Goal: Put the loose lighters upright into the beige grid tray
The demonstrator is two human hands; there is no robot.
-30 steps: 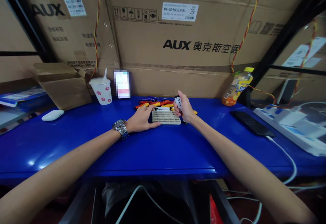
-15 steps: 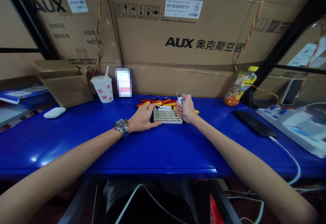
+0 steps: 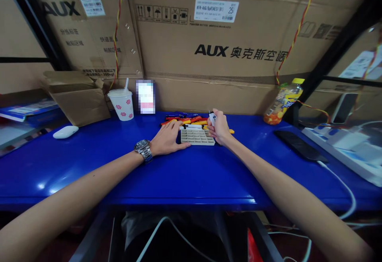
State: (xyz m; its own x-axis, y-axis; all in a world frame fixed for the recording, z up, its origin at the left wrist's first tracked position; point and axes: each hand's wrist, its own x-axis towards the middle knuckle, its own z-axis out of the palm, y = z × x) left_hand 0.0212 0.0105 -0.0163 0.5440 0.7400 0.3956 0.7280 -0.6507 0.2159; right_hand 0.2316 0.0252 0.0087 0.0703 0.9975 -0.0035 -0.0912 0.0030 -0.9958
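In the head view, your left hand (image 3: 168,139) lies low on the blue desk (image 3: 179,178), fingers and thumb spread apart around the left end of the pale tray (image 3: 197,137); whether it presses on the tray, I cannot tell. Your right hand (image 3: 220,127) is closed around a white marker (image 3: 212,117), dark end up, above the tray's right end. The tray sits between your hands – its many small compartments face up. Just behind it lies a white pen (image 3: 193,126), and beyond that a loose pile of pens (image 3: 182,120) in red, yellow and blue. You wear a watch (image 3: 143,149) on your left wrist. Farther left stand a lit screen (image 3: 145,97), a cup (image 3: 121,106) with a straw and a paper bag (image 3: 80,105). To your right – well apart from the tray – are a bottle (image 3: 282,102) with a yellow cap and a black phone (image 3: 298,145) with a white cable plugged in.
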